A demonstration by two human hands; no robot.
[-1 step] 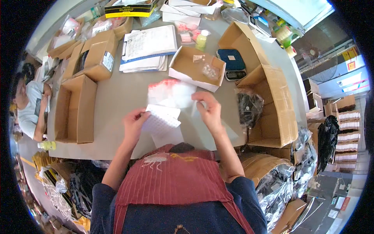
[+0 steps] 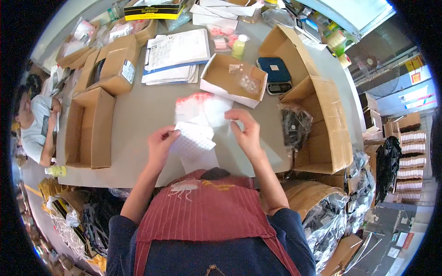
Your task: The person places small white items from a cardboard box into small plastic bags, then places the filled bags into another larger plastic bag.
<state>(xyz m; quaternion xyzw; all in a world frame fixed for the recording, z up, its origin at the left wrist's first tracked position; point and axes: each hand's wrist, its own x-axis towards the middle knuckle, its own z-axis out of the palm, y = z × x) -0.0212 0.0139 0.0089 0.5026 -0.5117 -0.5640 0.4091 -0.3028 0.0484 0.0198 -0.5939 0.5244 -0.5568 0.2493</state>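
Table: a grey work table (image 2: 152, 115) fills the middle of the view, crowded along its far edge and both sides.
Big carton: a large open cardboard box (image 2: 322, 124) stands at the right end of the table, flaps up.
Left cartons: an open empty carton (image 2: 90, 129) lies on its side at the left edge; another brown box (image 2: 115, 64) sits just beyond it.
Co-worker: a seated person (image 2: 34, 124) is at the far left, apart from the table's centre.
Paper stack: a pile of printed sheets (image 2: 177, 55) lies at the far middle.
Shallow box: a low white-sided tray box (image 2: 235, 78) sits just beyond the hands, small clear packets inside.
Scale: a blue-topped scale (image 2: 275, 73) stands between the tray box and the big carton.
Black bag: a dark plastic bag (image 2: 294, 126) leans against the big carton.
Clear bags: red-topped clear bags (image 2: 202, 108) lie flat on the table, just beyond the hands.
Dotted sheet: a white dotted sheet (image 2: 193, 140) is held above the near table edge.
Left hand: the left hand (image 2: 161, 145) is closed on the sheet's left edge.
Right hand: the right hand (image 2: 246, 133) pinches a thin clear film just right of the sheet; what exactly it is cannot be told.
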